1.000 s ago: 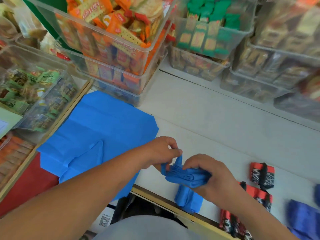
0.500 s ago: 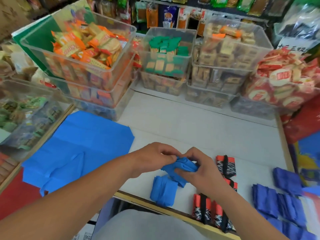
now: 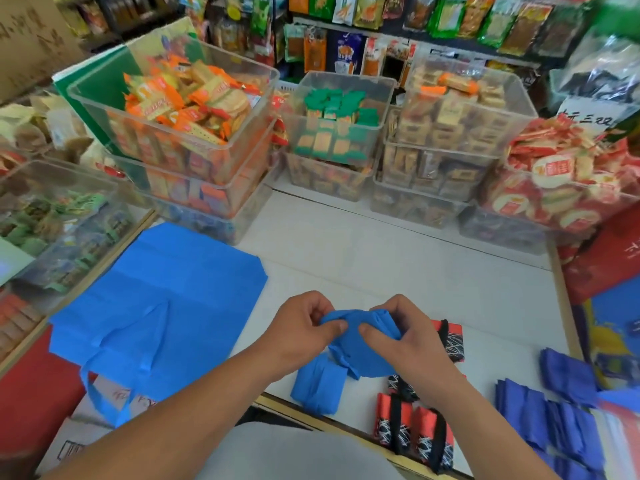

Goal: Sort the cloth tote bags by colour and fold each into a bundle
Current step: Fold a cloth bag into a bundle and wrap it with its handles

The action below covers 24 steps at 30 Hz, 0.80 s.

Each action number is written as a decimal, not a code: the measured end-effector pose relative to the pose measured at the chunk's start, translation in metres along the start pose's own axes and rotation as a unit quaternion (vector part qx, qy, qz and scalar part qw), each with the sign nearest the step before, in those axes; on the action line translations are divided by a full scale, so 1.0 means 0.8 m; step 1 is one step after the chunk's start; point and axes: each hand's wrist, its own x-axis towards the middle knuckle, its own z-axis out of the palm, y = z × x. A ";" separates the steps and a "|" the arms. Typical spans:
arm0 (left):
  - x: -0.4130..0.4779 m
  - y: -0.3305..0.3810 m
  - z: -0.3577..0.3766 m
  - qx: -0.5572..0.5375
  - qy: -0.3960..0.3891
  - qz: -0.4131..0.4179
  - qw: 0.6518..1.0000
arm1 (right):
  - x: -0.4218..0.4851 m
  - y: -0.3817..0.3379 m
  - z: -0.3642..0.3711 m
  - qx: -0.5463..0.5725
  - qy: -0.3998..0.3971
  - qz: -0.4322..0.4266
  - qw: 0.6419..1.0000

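Both hands hold a bright blue tote bag (image 3: 360, 355), folded small, just above the white table (image 3: 398, 271). My left hand (image 3: 304, 323) pinches its upper left edge. My right hand (image 3: 398, 336) grips its right side with the thumb on top. Below them a finished bright blue bundle (image 3: 318, 386) lies at the front edge. A flat bright blue tote bag (image 3: 166, 306) is spread out at the left, its handles hanging over the edge. Red-and-black bundles (image 3: 415, 434) lie at front centre-right, and one more red-and-black bundle (image 3: 450, 341) sits behind my right hand.
Dark blue folded bundles (image 3: 554, 410) are stacked at the right front. Clear bins of snacks (image 3: 194, 126) line the table's back and left side. A red bag (image 3: 606, 258) leans at the right edge. A cardboard box (image 3: 79, 438) sits below the table at the left.
The camera has tilted up, showing more shelves. Both hands have kept working the small blue bag, which now looks more opened out between the thumbs than before.
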 end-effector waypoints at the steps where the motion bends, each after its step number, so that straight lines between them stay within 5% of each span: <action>1: -0.001 0.002 0.002 0.003 0.005 0.007 1.000 | 0.001 0.002 0.002 -0.014 0.007 -0.008 1.000; 6: -0.008 0.029 0.010 -0.019 0.016 0.034 0.999 | 0.005 0.003 0.009 -0.056 0.030 -0.049 0.997; 13: -0.007 0.033 0.022 0.004 -0.016 -0.100 0.995 | 0.013 0.003 0.011 -0.213 -0.013 -0.086 0.973; 18: -0.006 0.032 0.008 -0.117 -0.073 -0.120 0.983 | -0.005 -0.006 -0.008 -0.083 -0.080 -0.013 0.993; 24: -0.015 0.036 0.013 -0.211 -0.067 -0.082 0.972 | -0.022 -0.001 -0.006 0.049 0.006 -0.048 0.998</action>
